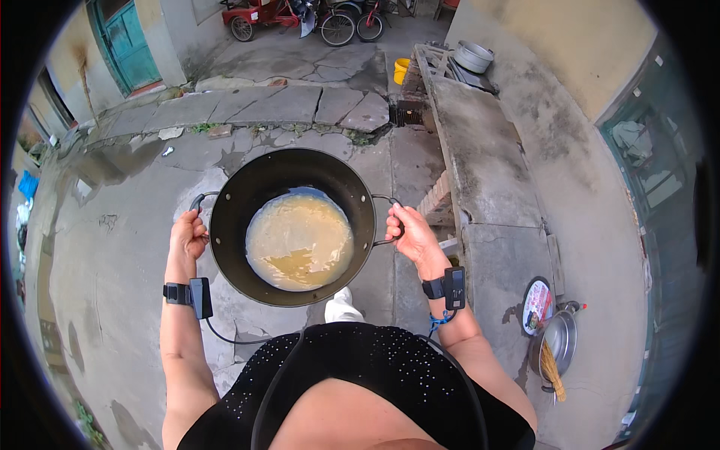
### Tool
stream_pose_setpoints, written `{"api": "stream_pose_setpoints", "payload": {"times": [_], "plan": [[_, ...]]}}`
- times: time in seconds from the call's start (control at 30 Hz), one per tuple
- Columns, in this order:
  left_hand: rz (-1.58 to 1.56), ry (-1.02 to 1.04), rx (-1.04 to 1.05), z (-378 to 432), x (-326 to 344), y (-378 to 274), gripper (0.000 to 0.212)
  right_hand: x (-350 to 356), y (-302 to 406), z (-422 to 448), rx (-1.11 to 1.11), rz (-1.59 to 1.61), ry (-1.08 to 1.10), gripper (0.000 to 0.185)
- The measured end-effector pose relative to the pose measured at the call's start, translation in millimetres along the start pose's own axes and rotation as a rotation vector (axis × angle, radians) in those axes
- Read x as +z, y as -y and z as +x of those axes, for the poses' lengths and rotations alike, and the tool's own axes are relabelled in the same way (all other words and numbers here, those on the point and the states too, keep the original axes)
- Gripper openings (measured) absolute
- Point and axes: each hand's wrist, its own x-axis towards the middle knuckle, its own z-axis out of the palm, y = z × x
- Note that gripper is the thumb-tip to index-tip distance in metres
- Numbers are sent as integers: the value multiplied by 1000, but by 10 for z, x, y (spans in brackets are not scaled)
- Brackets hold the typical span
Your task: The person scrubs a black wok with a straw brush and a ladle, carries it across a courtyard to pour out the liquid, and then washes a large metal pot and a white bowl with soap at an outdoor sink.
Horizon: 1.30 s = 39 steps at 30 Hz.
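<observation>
A deep dark metal pot (292, 169) with two side handles is held out in front of my body. Cloudy yellowish liquid (301, 239) fills its bottom, with a smooth, shiny surface. My left hand (190, 233) is closed around the left loop handle (203, 198). On the opposite side my right hand (409, 229) grips the right handle (386, 198). The pot is in the air over the paving, and a white shoe (342, 306) shows just below its rim.
A concrete ledge (484, 169) runs along the right, bearing an aluminium pot (473, 56) at its far end. Nearer are a metal pan (562, 332) with a straw brush (551, 371). Beyond the cracked pavement step (270, 107) sit a drain grate (408, 116), a yellow bucket (401, 71) and a red tricycle (261, 14).
</observation>
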Motion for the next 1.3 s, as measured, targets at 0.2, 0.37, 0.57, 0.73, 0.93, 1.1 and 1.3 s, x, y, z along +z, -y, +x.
{"api": "stream_pose_setpoints", "payload": {"times": [0.2,0.37,0.57,0.73,0.93,1.1,1.3], "plan": [[-46,-156,134,867,25,-1060,10,836,440,1896,139,4,212,23],[-49,-216,171,1982,188,-1813,9,1339,750,3457,132,-173,266,25],[-59,-144,149,3848,987,-2592,10,1574,1148,5111,78,-334,180,30],[-39,-82,86,5524,1881,-3043,13,1667,1917,6201,-3,-332,140,29],[-7,-34,53,7290,3025,-3426,13,1606,2870,7724,-90,-336,218,28],[-29,21,-4,8586,3902,-3811,10,1505,3629,9145,-55,-368,129,28],[51,-27,-34,10132,5389,-4052,13,1184,4402,10872,39,-378,62,24]]}}
